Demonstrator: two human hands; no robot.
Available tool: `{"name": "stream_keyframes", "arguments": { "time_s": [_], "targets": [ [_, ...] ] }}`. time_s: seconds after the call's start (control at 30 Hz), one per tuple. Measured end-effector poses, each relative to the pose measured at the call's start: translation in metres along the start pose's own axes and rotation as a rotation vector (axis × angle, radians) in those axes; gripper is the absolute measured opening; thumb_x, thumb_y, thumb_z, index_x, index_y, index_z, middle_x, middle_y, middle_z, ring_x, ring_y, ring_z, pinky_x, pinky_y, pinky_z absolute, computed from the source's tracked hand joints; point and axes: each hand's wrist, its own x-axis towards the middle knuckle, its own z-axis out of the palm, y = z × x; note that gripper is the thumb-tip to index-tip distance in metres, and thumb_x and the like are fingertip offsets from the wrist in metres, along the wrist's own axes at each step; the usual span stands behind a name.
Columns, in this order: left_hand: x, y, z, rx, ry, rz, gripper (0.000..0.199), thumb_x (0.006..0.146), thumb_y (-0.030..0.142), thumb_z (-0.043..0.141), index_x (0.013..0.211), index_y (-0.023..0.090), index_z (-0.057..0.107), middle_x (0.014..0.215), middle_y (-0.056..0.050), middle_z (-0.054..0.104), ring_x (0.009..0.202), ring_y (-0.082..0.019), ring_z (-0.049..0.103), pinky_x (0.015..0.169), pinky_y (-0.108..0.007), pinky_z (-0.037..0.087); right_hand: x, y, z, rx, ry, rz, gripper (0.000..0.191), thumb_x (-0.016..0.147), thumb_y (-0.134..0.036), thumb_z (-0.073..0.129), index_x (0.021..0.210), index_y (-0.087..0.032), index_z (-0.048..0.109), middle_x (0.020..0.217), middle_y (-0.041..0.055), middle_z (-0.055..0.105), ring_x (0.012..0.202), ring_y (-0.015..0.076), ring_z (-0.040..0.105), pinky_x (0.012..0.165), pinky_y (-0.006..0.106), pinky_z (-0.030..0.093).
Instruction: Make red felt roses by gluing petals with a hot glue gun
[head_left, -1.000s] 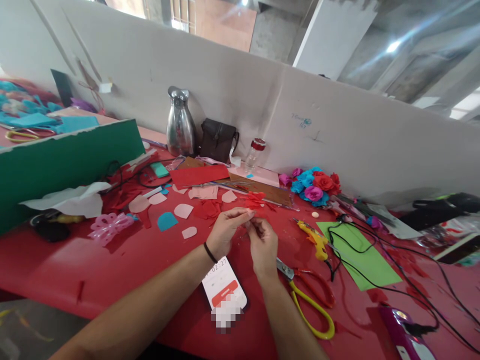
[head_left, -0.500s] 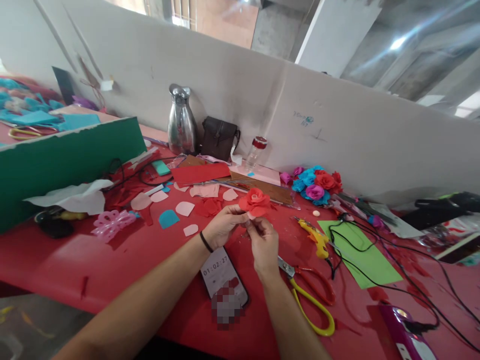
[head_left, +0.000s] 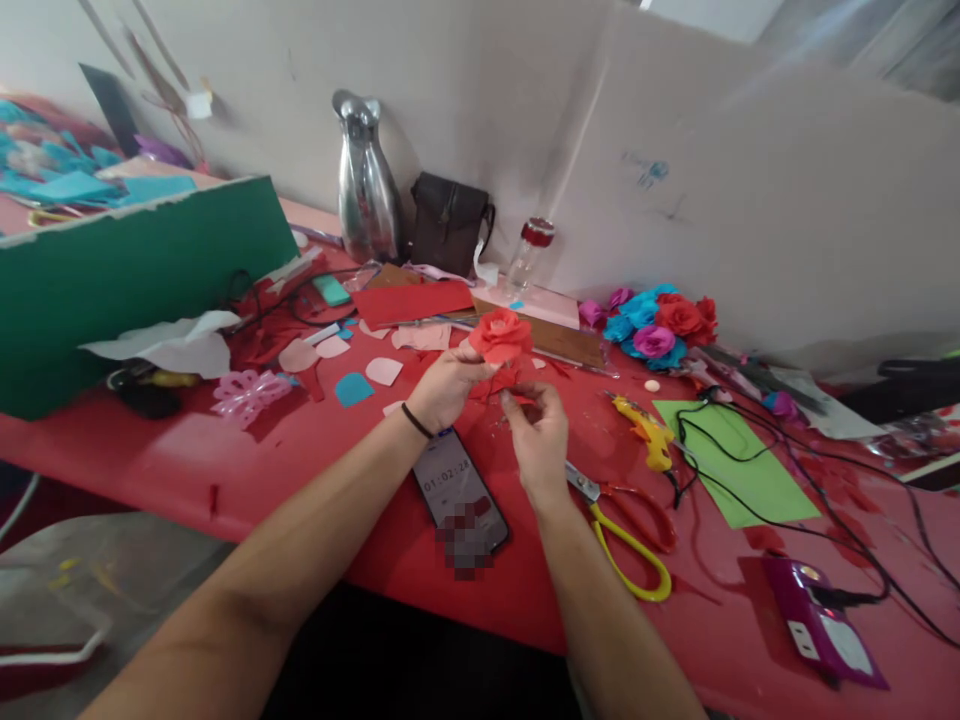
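Observation:
My left hand is closed on a red paper flower, gripping it low with thumb and fingers while the layered petals face up. Just right of it and lower, my right hand has its fingers curled in, thumb tip close to the forefinger. Whether anything small is between them I cannot make out. Red paper scraps show behind the gap between the hands. A phone with a running timer lies below my left wrist. Beside my right wrist are scissors with one red and one yellow handle loop.
A yellow glue gun and its black cord rest by a green sheet. Finished paper flowers sit at the back right. Petal cutouts are scattered left. A metal jug, brown bag and glass bottle line the wall.
My right hand has come away from the flower, down and to the right. The flower remains in my left hand. The head view has tilted downward.

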Motion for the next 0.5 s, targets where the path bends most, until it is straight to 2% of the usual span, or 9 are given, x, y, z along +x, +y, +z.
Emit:
{"name": "stream_keyframes", "arguments": {
  "time_s": [0.13, 0.23, 0.37, 0.5],
  "targets": [
    [0.006, 0.017, -0.009, -0.021, 0.016, -0.019, 0.016, 0.062, 0.006, 0.070, 0.055, 0.014, 0.059, 0.063, 0.001, 0.061, 0.061, -0.007, 0.054, 0.060, -0.020, 0.039, 0.002, -0.007, -0.005, -0.009, 0.061, 0.102, 0.030, 0.070, -0.045, 0.068, 0.076, -0.019, 0.056, 0.063, -0.0041, 0.056, 0.057, 0.0111, 0.052, 0.053, 0.023, 0.041],
    [0.006, 0.025, -0.014, -0.003, 0.006, -0.066, 0.012, 0.065, 0.007, 0.069, 0.059, 0.014, 0.062, 0.068, 0.000, 0.063, 0.067, -0.008, 0.057, 0.061, -0.021, 0.039, 0.001, -0.013, -0.007, 0.029, 0.063, 0.128, 0.032, 0.068, -0.047, 0.069, 0.075, -0.018, 0.058, 0.064, -0.0030, 0.058, 0.056, 0.0110, 0.051, 0.051, 0.023, 0.040],
    [0.003, 0.031, -0.017, 0.060, -0.072, -0.096, 0.011, 0.068, 0.010, 0.069, 0.060, 0.013, 0.062, 0.066, -0.001, 0.062, 0.059, -0.008, 0.053, 0.057, -0.021, 0.037, -0.001, -0.013, -0.008, -0.027, 0.017, 0.084, 0.032, 0.070, -0.049, 0.067, 0.072, -0.017, 0.060, 0.063, -0.0022, 0.059, 0.056, 0.0107, 0.049, 0.052, 0.023, 0.039],
    [0.003, 0.037, -0.018, 0.105, -0.100, -0.076, 0.012, 0.070, 0.011, 0.068, 0.060, 0.013, 0.063, 0.061, 0.000, 0.059, 0.056, -0.008, 0.051, 0.056, -0.022, 0.036, -0.004, -0.010, -0.007, -0.079, -0.057, 0.008, 0.028, 0.074, -0.041, 0.065, 0.063, -0.018, 0.053, 0.055, -0.0054, 0.050, 0.052, 0.0093, 0.043, 0.052, 0.023, 0.036]
  ]
}}
